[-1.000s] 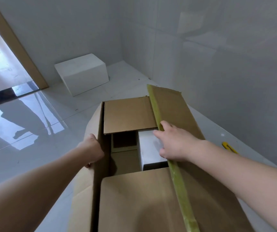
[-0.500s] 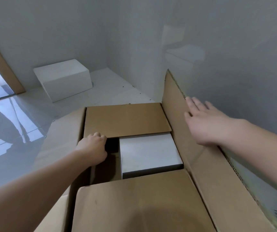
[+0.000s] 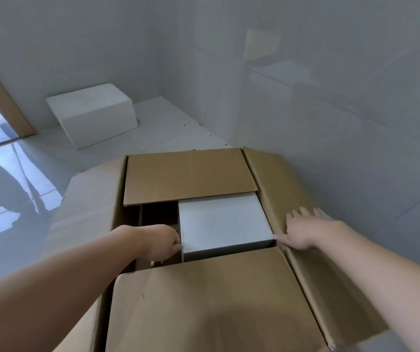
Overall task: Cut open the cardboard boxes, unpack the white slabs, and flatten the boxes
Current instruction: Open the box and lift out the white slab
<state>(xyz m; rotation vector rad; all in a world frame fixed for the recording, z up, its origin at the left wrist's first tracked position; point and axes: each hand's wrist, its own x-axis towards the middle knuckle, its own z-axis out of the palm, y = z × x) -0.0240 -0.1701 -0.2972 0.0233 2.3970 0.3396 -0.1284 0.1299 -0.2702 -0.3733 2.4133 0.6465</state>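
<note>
A large cardboard box (image 3: 204, 301) stands open below me, its two long flaps folded out to the sides and its two short flaps still lying over the ends. Between the short flaps shows a white slab (image 3: 223, 221), on the right side of the opening; to its left is a dark gap. My left hand (image 3: 162, 243) reaches down into that gap, fingers against the slab's left edge; its fingertips are hidden. My right hand (image 3: 304, 231) lies flat with straight fingers on the right long flap (image 3: 280, 179), thumb by the slab's near right corner.
A white block (image 3: 94, 113) sits on the glossy tiled floor near the far corner. A tiled wall runs close along the box's right side. A wooden door frame (image 3: 3, 97) stands at the far left.
The right flap has gone from upright to folded outward, my right hand pressing it down. My left hand has moved from the left flap's edge down into the gap beside the slab.
</note>
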